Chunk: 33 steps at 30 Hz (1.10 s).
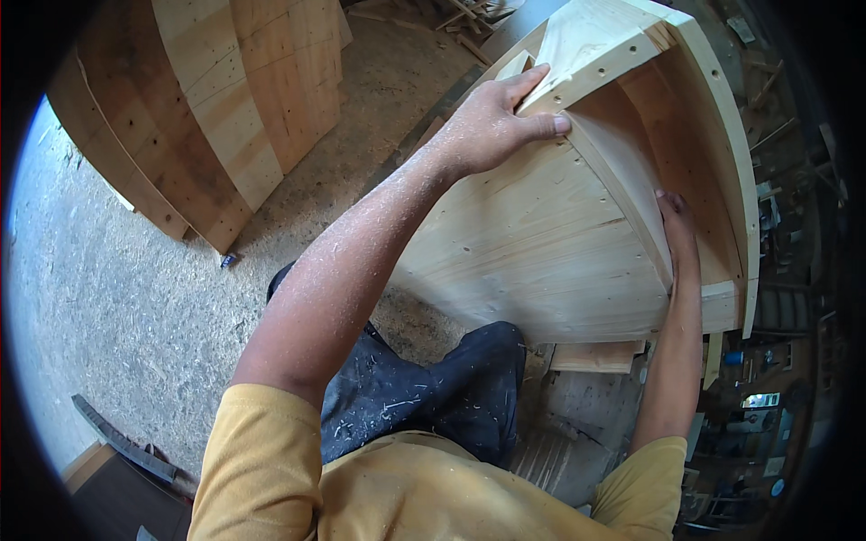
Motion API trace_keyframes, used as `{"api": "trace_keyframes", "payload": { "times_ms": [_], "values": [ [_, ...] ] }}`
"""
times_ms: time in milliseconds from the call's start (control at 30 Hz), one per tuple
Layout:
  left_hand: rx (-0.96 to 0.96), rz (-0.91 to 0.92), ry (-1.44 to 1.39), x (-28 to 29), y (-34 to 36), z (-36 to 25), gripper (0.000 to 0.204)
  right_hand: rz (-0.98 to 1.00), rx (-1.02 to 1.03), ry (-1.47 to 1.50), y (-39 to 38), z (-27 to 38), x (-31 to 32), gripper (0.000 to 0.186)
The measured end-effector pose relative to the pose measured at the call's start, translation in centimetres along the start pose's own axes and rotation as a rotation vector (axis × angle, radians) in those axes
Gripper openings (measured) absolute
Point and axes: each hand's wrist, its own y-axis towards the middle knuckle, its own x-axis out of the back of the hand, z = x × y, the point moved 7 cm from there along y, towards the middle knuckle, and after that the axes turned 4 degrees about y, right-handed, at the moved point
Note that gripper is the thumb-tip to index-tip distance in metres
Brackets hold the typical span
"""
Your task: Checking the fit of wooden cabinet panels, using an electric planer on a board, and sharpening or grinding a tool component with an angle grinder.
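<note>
A large, pale wooden structure with a curved plank face (532,243) stands tilted in front of me. My left hand (496,122) grips its upper corner, thumb on the near side and fingers over the edge, beside a crosspiece (604,68) with a row of drilled holes. Lower and to the right, my right hand (677,221) is closed on the curved rim (627,203) at the opening. Some of its fingers are hidden behind the rim. Inside the opening a darker reddish-brown board (681,135) shows. Pale sawdust clings to my left forearm.
Another curved plank structure (194,99) stands at the upper left on the dusty concrete floor (126,316). Wood scraps (465,22) lie at the far edge. Loose boards (595,357) sit beneath the work. Shelves and clutter (767,397) fill the right side.
</note>
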Motion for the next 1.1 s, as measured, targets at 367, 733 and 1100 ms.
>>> {"api": "trace_keyframes", "payload": {
  "times_ms": [367, 733, 1100],
  "values": [
    [-0.007, -0.028, 0.018, 0.1, 0.1, -0.1, 0.07, -0.054, 0.025, 0.004, -0.1, 0.4, 0.2, 0.045],
    [-0.03, -0.041, 0.004, -0.3, 0.3, -0.2, 0.08, -0.045, 0.034, 0.016, 0.1, -0.2, 0.5, 0.05],
    [-0.008, -0.02, 0.017, -0.2, 0.3, 0.3, 0.073, 0.028, 0.002, 0.041, 0.8, -1.0, 0.2, 0.052]
  ]
}}
